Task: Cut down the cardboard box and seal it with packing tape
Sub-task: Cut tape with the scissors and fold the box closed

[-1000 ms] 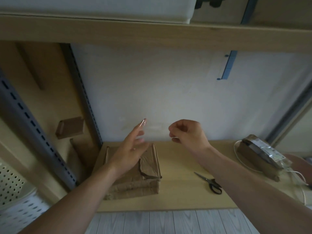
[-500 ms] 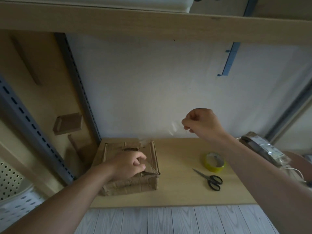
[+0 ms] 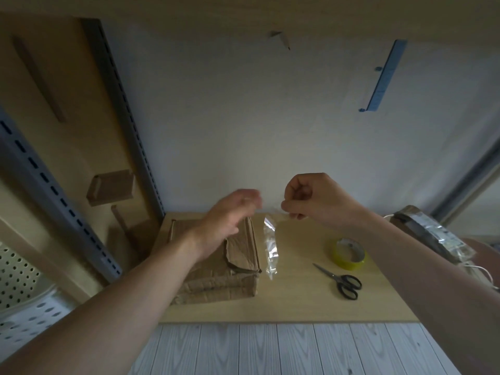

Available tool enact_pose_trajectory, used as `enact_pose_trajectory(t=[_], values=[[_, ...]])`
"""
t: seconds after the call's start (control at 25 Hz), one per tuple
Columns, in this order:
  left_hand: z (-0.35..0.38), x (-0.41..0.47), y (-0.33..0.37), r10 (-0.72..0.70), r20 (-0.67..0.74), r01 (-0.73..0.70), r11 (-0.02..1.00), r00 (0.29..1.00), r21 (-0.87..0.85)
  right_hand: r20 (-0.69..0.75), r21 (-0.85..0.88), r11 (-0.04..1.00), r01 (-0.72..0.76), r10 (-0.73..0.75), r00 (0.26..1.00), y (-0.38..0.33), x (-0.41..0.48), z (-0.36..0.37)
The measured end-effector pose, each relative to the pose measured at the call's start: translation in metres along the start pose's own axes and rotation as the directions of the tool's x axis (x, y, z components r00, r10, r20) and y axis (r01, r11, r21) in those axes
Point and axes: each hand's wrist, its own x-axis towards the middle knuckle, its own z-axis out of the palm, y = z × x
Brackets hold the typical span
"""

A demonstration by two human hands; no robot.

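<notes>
Blur hides the left hand (image 3: 227,220) (grip unreadable) above the cardboard box (image 3: 216,288); right hand (image 3: 311,198) pinches a clear tape strip (image 3: 270,247).

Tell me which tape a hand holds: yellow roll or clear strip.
The clear strip, pinched by the right hand; the yellow roll lies untouched beside the scissors.

The cardboard box (image 3: 216,280) is plain brown. The strip of tape (image 3: 270,247) is clear and glossy. The tape roll (image 3: 349,259) is yellow. The scissors (image 3: 341,280) have black handles and silvery blades. The shelf board (image 3: 297,301) is pale wood, and the floor planks (image 3: 270,347) are grey-white with grain. The basket (image 3: 19,280) is white, dotted with holes. The bracket (image 3: 384,79) is blue.
</notes>
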Motion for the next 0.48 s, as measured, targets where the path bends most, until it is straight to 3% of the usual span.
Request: enact_pose_trajectory(t=[0.12,0.24,0.48], values=[[0.018,0.004,-0.010,-0.059,0.119,0.054,0.998,0.991,0.044,0.026,0.039,0.999,0.007,-0.008,1.000,0.002,0.007,0.005],[0.013,0.005,-0.019,-0.057,0.037,0.054,0.995,0.998,0.087,0.034,0.063,0.998,0.003,-0.005,0.999,0.004,0.014,0.008],[-0.028,0.003,-0.040,-0.123,-0.062,0.124,0.992,0.990,0.002,0.032,0.142,0.988,-0.054,0.050,0.998,0.017,0.026,0.023]])
